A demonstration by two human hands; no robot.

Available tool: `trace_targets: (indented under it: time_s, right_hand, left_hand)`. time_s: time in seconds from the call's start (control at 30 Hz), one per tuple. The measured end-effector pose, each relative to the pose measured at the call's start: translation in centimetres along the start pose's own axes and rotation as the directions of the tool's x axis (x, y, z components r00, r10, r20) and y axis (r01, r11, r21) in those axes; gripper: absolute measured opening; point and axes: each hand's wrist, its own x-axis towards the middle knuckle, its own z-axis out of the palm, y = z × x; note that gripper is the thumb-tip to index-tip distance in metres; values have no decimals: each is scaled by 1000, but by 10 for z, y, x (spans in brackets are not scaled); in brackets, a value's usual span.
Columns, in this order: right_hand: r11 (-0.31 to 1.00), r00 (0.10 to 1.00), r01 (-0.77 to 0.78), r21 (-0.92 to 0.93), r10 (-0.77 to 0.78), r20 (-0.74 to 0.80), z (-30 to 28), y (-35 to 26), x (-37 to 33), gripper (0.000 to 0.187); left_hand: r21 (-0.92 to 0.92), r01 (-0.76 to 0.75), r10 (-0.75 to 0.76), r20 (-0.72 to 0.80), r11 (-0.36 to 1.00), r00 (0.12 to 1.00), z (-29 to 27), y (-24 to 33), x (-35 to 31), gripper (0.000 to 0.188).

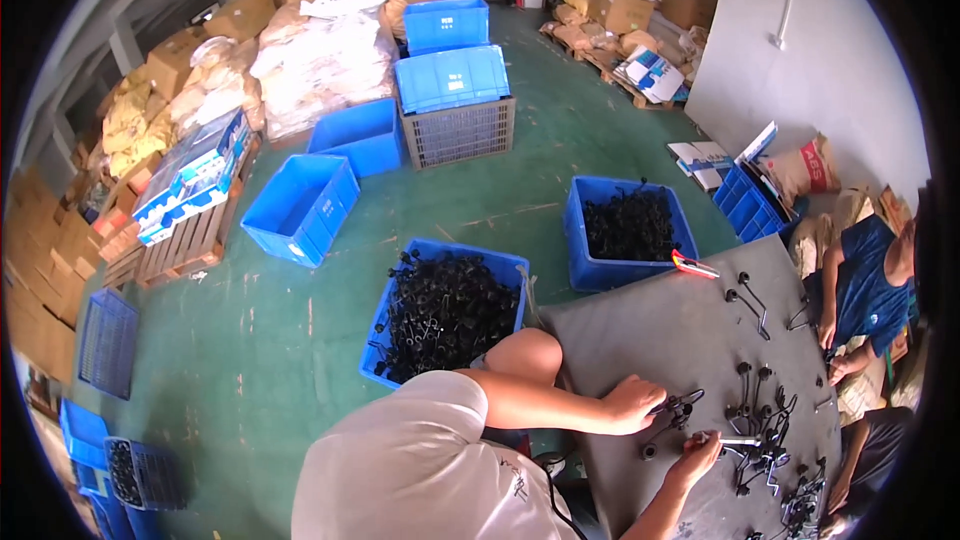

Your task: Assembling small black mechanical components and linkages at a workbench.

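My left hand (633, 406) is closed around a black metal part (682, 404) over the grey tabletop (625, 340). Just below it, my right hand (700, 456) grips a slim silvery rod-shaped tool (738, 440); its exact kind is too small to make out. The tool's tip points toward a cluster of bent black rods with round ends (768, 430) on the table. Nearer to my left hand lies a small round black piece (650, 451). More bent rods (803, 500) are heaped toward the table's lower right.
A red-and-white cutter (694, 265) lies at the table's far corner. Blue bins full of black parts stand beside me (440, 315) and beyond the table (630, 230). Two people (868, 280) work along the table's right side. Other blue bins (300, 210) sit on the green floor.
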Motion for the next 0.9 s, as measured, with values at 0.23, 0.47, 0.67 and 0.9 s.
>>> trace_targets:
  time_s: [0.23,0.47,0.67,0.9]
  right_hand:
    - [996,981,69,-58,-57,183,-5,-3,-12,31]
    - [948,942,194,-254,-107,319,8,5,-20,27]
    - [944,945,187,-271,-98,310,2,3,-23,27]
    - [908,935,260,-328,-153,320,-9,11,-26,25]
  left_hand:
    - [-310,357,-430,-213,881,877,-110,-37,14,11]
    - [283,667,-83,-883,689,461,-502,-145,73,26]
    - [149,892,-178,-953,426,244,-639,-123,31,38]
    - [-47,784,-592,-684,620,427,-501,-225,-142,28]
